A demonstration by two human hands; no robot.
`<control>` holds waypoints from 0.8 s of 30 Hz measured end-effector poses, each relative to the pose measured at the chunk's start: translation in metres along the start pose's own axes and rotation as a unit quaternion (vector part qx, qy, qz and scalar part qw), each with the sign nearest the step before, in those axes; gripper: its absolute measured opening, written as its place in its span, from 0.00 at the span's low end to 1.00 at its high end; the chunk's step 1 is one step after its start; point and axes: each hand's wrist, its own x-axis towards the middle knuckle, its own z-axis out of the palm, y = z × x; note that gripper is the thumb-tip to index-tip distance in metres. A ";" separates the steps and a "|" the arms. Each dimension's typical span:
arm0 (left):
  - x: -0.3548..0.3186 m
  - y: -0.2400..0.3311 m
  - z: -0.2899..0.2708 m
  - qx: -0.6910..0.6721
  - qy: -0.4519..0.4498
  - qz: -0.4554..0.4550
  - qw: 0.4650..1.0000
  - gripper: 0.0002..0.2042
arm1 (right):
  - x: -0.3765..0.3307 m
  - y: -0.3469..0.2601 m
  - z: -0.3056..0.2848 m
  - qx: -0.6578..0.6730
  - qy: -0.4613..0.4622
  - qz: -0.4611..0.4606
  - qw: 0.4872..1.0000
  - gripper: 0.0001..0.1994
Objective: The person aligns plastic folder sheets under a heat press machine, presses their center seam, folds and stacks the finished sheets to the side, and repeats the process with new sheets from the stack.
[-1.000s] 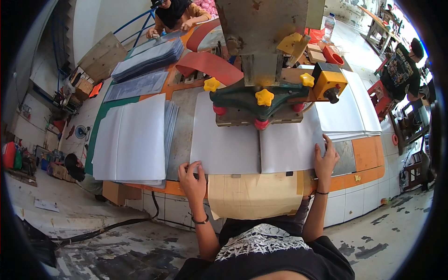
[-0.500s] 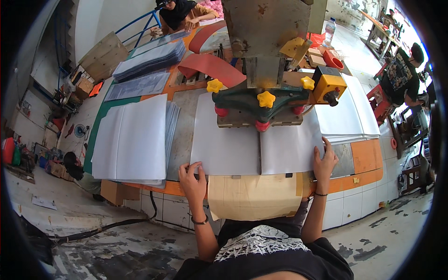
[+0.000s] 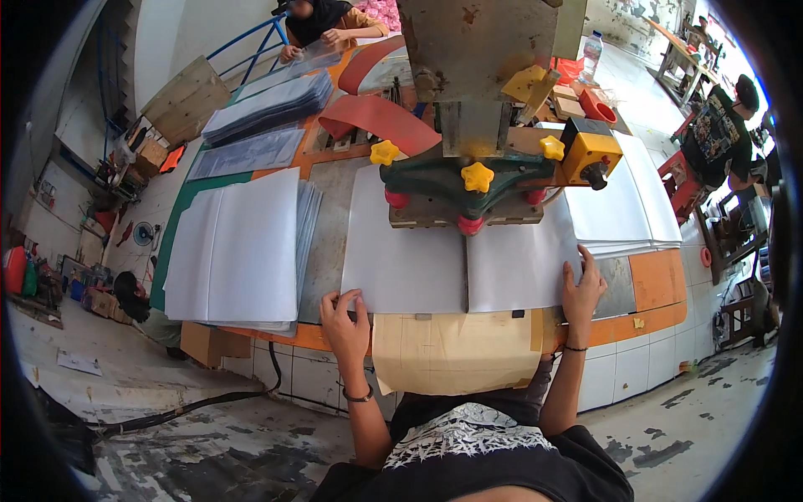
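A wide white cover with a dark line down its middle lies flat on the table. Its far part passes beneath the plate of a press. My left hand pinches its near left corner, thumb and fingers at the edge. At the right edge, my right hand holds the cover with thumb and fingertips. Three yellow star knobs top the press's dark green frame. A cream board hangs over the table's near edge, between my forearms.
Stacked white covers stand left, more white covers right. Clear plastic sheets lie farther back. A yellow control box juts from the press; a red strip curves beside it. Another person sits across the table.
My hands, the cover and the press have not visibly moved. Across the table, the other person's hands have shifted, lifting a clear sheet.
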 end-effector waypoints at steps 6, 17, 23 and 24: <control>0.000 0.000 0.001 -0.005 0.013 0.018 1.000 0.07 | -0.001 0.007 0.002 -0.005 0.000 0.002 1.000 0.22; 0.002 0.000 0.001 -0.009 0.019 0.019 1.000 0.07 | 0.002 0.015 0.009 -0.020 0.011 0.006 1.000 0.25; -0.002 -0.005 0.000 -0.004 0.015 0.026 1.000 0.07 | -0.003 0.011 0.007 -0.048 0.003 -0.006 0.999 0.25; -0.002 -0.004 0.001 -0.008 0.015 0.029 0.999 0.07 | -0.002 0.009 0.004 -0.033 0.017 -0.010 0.999 0.23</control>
